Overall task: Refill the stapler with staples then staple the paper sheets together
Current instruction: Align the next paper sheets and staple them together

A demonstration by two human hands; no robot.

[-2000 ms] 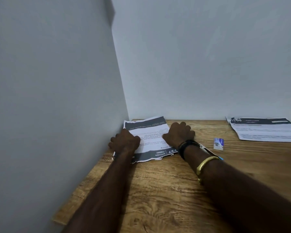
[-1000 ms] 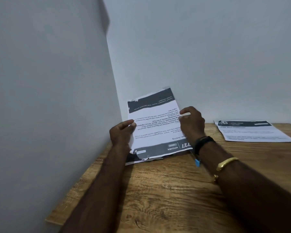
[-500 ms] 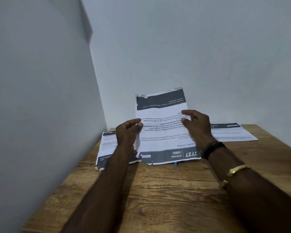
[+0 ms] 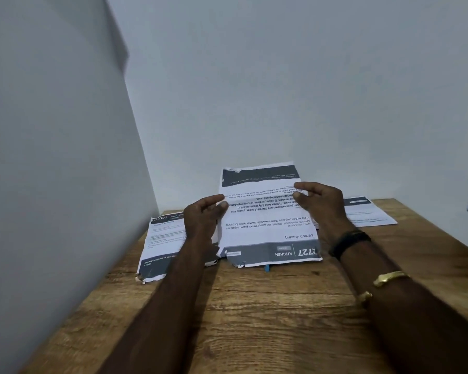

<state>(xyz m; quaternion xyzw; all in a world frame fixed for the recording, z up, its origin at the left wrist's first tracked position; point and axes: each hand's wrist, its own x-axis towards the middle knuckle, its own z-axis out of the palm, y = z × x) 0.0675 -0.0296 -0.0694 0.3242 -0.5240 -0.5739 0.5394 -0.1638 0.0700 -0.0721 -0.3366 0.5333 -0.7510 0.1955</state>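
Upright sheet (image 4: 265,228): left grip (image 4: 203,215) pinches left edge, right grip (image 4: 324,203) right edge

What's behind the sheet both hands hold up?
Only a small blue tip shows below the held sheet; what it belongs to is covered. The right sheet's left end is hidden too.
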